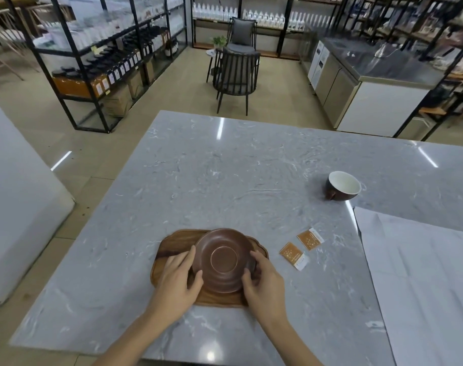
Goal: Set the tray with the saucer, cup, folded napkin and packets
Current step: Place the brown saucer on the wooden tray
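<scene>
Gripping saucer (223,260) rim, left hand (175,282), right hand (264,282) fingers curled, over tray (172,247).

The counter (225,167) has a grey marbled top that shines with reflections of the ceiling lamps. To the right of the grip, a large white paper sheet (423,273) lies flat on the counter and shows fold lines. Far beyond the grip, two dark chairs (237,72) stand on the beige tiled floor (98,143) beside a small plant (220,41). To the far left, black metal shelves (98,56) carry dark bottles and cardboard boxes. At the back, more shelves hold white bottles (264,15). To the far right stands a steel cabinet (357,83) with a grey top.
</scene>
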The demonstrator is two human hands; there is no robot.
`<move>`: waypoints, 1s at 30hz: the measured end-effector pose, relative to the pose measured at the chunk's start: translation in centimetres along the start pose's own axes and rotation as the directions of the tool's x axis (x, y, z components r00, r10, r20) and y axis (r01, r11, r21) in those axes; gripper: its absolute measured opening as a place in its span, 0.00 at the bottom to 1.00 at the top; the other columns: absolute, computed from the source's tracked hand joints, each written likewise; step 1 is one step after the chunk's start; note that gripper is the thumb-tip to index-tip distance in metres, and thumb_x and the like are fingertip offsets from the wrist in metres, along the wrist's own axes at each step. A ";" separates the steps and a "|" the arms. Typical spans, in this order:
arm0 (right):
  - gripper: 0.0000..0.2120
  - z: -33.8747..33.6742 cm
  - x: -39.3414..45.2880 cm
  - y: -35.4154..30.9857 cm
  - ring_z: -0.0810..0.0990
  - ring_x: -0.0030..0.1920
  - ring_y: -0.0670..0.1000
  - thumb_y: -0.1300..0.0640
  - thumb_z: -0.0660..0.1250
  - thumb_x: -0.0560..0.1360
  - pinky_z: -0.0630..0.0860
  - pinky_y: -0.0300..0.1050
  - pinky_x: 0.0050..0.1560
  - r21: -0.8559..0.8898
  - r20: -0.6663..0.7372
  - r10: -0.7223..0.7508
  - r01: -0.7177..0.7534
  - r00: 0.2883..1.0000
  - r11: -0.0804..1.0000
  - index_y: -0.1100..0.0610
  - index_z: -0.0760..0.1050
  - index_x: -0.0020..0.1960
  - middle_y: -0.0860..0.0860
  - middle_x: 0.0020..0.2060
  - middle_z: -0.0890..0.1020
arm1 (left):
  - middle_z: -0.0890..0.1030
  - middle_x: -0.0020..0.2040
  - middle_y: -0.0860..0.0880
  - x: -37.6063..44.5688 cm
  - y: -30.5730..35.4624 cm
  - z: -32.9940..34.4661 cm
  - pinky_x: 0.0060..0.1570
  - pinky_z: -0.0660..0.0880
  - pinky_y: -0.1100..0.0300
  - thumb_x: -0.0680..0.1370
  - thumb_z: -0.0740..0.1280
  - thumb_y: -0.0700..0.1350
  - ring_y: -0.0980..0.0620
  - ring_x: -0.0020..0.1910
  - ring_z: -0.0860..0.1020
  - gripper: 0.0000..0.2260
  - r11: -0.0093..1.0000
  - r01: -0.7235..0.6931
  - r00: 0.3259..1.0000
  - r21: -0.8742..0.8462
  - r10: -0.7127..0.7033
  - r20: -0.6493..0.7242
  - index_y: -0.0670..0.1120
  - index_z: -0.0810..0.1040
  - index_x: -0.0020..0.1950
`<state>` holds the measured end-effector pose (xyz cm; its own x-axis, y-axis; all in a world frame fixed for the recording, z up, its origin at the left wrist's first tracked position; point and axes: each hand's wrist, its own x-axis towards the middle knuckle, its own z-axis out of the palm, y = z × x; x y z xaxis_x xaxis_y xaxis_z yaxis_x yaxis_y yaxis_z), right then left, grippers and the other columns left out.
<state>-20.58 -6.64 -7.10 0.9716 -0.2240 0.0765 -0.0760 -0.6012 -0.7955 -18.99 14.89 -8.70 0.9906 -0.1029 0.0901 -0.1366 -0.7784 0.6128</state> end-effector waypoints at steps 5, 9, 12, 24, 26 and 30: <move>0.17 0.7 -0.8 0.1 0.82 0.37 0.44 0.61 0.70 0.78 0.75 0.27 0.41 0.026 0.023 0.034 -0.034 0.999 0.999 0.57 0.78 0.66 0.52 0.58 0.83 | 0.77 0.70 0.48 -0.3 -0.1 -0.1 0.68 0.67 0.58 0.80 0.69 0.46 0.49 0.69 0.72 0.27 0.998 0.034 0.999 -0.049 -0.035 -0.021 0.43 0.67 0.77; 0.16 0.7 -1.8 0.3 0.81 0.49 0.41 0.59 0.71 0.78 0.77 0.27 0.47 0.054 0.009 0.013 -0.013 1.000 0.998 0.57 0.78 0.66 0.50 0.67 0.77 | 0.77 0.68 0.50 -0.8 -0.3 -0.2 0.67 0.68 0.59 0.80 0.68 0.48 0.51 0.68 0.72 0.28 0.997 0.014 0.999 -0.070 -0.016 -0.030 0.44 0.66 0.78; 0.17 0.9 -3.2 0.7 0.82 0.53 0.42 0.59 0.72 0.78 0.82 0.37 0.51 0.087 -0.001 0.006 -0.006 1.000 0.996 0.56 0.79 0.66 0.49 0.69 0.75 | 0.76 0.70 0.51 -1.6 -0.5 -0.2 0.69 0.69 0.57 0.79 0.69 0.50 0.52 0.69 0.71 0.29 0.997 -0.013 1.000 -0.071 0.012 -0.018 0.44 0.66 0.78; 0.21 1.3 -4.9 0.8 0.78 0.67 0.47 0.54 0.71 0.79 0.79 0.49 0.64 0.007 -0.023 -0.027 0.027 0.999 1.000 0.53 0.76 0.71 0.49 0.74 0.73 | 0.74 0.72 0.51 -2.8 -0.6 0.3 0.69 0.64 0.60 0.79 0.70 0.49 0.57 0.71 0.67 0.30 0.995 -0.029 0.998 -0.094 0.024 -0.051 0.44 0.65 0.79; 0.21 1.3 -5.0 0.9 0.77 0.68 0.47 0.54 0.71 0.79 0.78 0.49 0.65 -0.006 -0.024 -0.036 0.036 0.999 0.999 0.53 0.76 0.71 0.49 0.73 0.73 | 0.75 0.71 0.50 -2.8 -0.4 0.3 0.69 0.65 0.59 0.79 0.69 0.51 0.57 0.70 0.67 0.29 0.996 -0.022 0.997 -0.088 0.016 -0.071 0.43 0.66 0.78; 0.21 1.3 -5.0 0.9 0.77 0.68 0.47 0.53 0.71 0.78 0.79 0.49 0.64 -0.012 -0.027 -0.041 0.041 0.999 0.999 0.53 0.76 0.71 0.48 0.73 0.73 | 0.77 0.69 0.50 -2.9 0.0 0.0 0.67 0.68 0.58 0.77 0.61 0.59 0.54 0.69 0.71 0.32 0.996 -0.037 0.995 -0.082 0.029 -0.092 0.41 0.69 0.76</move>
<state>-25.23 -5.06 -9.00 0.9674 -0.2199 0.1253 -0.0391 -0.6189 -0.7845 -21.86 15.18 -9.01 0.9814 -0.0680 0.1797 -0.1729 -0.7204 0.6717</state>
